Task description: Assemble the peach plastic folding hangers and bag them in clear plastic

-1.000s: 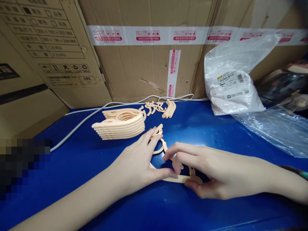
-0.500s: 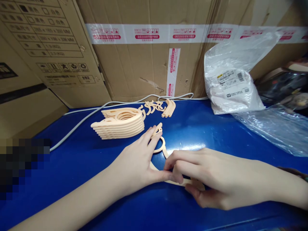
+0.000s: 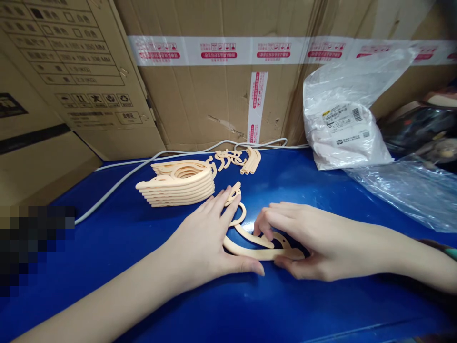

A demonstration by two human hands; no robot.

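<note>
A beige plastic folding hanger (image 3: 259,254) lies on the blue tabletop (image 3: 117,281) in front of me. My left hand (image 3: 205,236) rests over its left part, fingers stretched out and thumb apart along the near side. Palm and fingers hide much of that part. At the other end, my right hand (image 3: 310,240) has its thumb against the near edge and bent fingers over the far side, gripping the hanger's right portion. A loop and a curved strip of the hanger show between the hands.
Left of centre stands a stack of similar beige hangers (image 3: 180,193). Small hook pieces (image 3: 225,159) and short curved pieces (image 3: 253,161) lie behind. A white cable (image 3: 124,178) runs along the cardboard boxes (image 3: 200,105). On the right are a white plastic bag (image 3: 350,138) and clear film (image 3: 403,190).
My right hand has shifted slightly away from me and its fingers have drawn back from my left thumb, baring more of the hanger's right part. My left hand has barely moved.
</note>
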